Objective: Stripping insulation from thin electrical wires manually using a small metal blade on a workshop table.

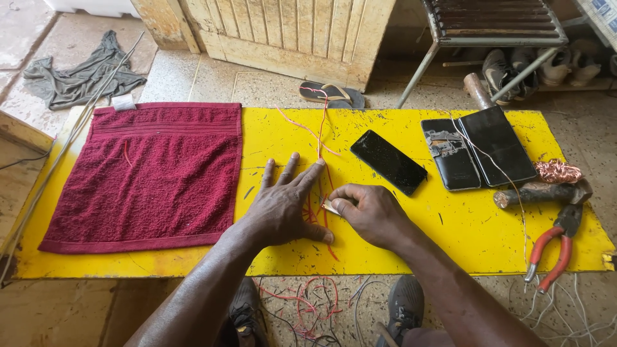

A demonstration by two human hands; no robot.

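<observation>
Thin red wires (319, 193) are laid in a loose run across the middle of the yellow scratched counter (450, 225), pinned under the left hand (283, 209), which is pressed flat with its fingers spread wide. A small pale blade-like piece (331, 207) is pinched between thumb and fingertips of the right hand (369, 212), just at the wires beside the left thumb. It is judged that the work on the wires is only partly done: one long strand is still trailed toward the far edge, and cut red and pale scraps are seen on the floor below. A dark red towel (151, 173) is spread at the left, a black phone (388, 162) lies near, and red-handled pliers (553, 247) are left untouched at the right.
</observation>
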